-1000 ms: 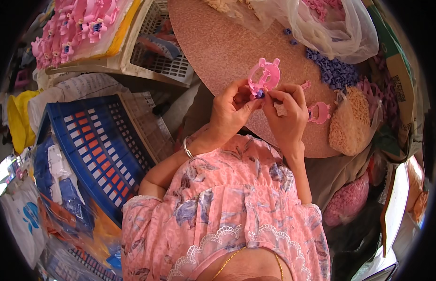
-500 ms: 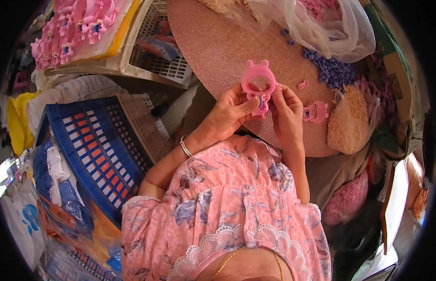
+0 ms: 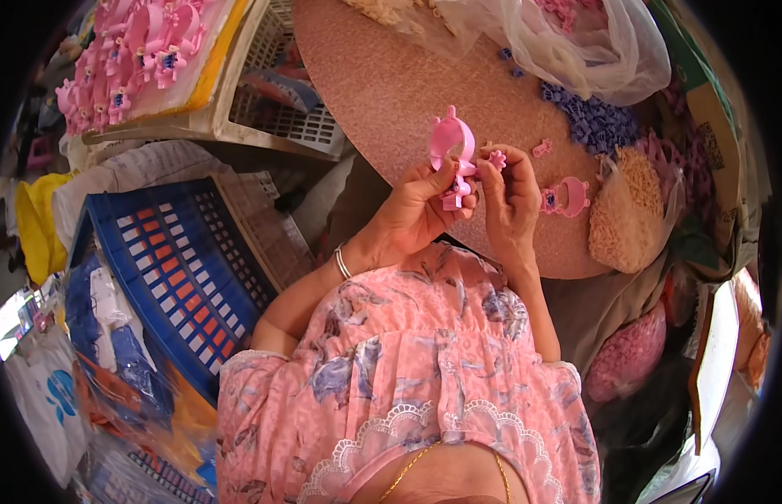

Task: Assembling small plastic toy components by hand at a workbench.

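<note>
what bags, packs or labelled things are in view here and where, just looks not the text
Clear plastic bag: top right on the round table, crumpled, translucent white.
Bag of tan pieces: table's right edge, clear, bulging.
Bag of pink pieces: below the table, right, rounded.
White bag: lower left, blue round mark.
White card: far right, upright, flat.

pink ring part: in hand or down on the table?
In hand. The left hand pinches the pink ring part above the round table; the right hand holds a small pink piece beside it.
</note>
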Demonstrator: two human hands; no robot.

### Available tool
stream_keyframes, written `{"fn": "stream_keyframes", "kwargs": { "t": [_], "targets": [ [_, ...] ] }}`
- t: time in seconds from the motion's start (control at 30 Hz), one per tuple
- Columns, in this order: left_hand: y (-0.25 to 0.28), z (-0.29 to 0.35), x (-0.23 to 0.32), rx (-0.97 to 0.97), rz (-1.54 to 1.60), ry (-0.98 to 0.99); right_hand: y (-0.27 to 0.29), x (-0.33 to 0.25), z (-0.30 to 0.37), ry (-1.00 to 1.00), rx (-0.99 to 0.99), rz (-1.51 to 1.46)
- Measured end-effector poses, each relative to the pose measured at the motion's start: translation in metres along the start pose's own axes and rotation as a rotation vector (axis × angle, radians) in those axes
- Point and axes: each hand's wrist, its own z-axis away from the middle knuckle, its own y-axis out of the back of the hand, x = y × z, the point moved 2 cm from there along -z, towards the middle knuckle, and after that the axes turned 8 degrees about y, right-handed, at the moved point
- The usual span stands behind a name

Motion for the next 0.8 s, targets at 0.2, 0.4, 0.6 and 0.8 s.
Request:
{"fn": "stream_keyframes", "kwargs": {
  "t": [0.2,0.4,0.6,0.8],
  "targets": [
    [0.005,0.0,-0.002,-0.039,-0.395,-0.241,0.0,0.0,0.003,-0.126,0.068,0.064],
    [0.005,-0.012,0.023,0.073,-0.612,-0.377,0.025,0.026,-0.005,-0.208,-0.046,0.368],
    [0.004,-0.011,0.024,0.148,-0.673,-0.327,0.027,-0.004,-0.017,0.178,0.082,0.99],
    [0.013,-0.015,0.011,0.225,-0.918,-0.541,0.006,-0.013,-0.012,0.319,-0.034,0.466]
  ]
}}
